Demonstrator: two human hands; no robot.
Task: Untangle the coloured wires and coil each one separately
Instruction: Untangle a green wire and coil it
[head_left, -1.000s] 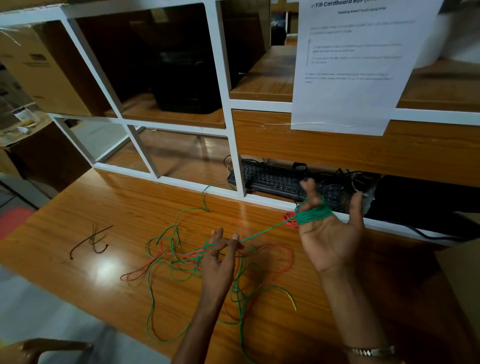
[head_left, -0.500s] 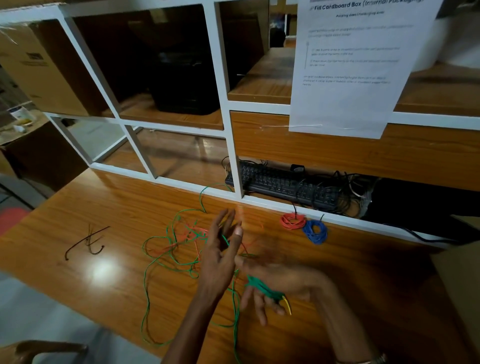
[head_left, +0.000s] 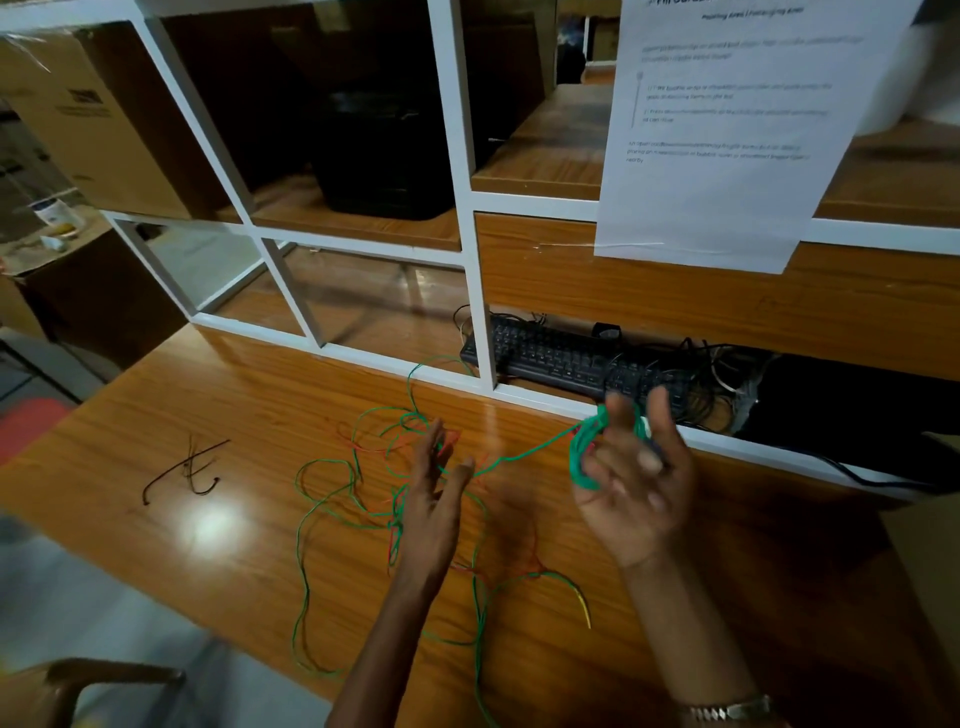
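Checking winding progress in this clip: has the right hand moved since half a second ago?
Yes. The right hand, wound with green wire, has swung up and away, from low over the desk to just before the keyboard.
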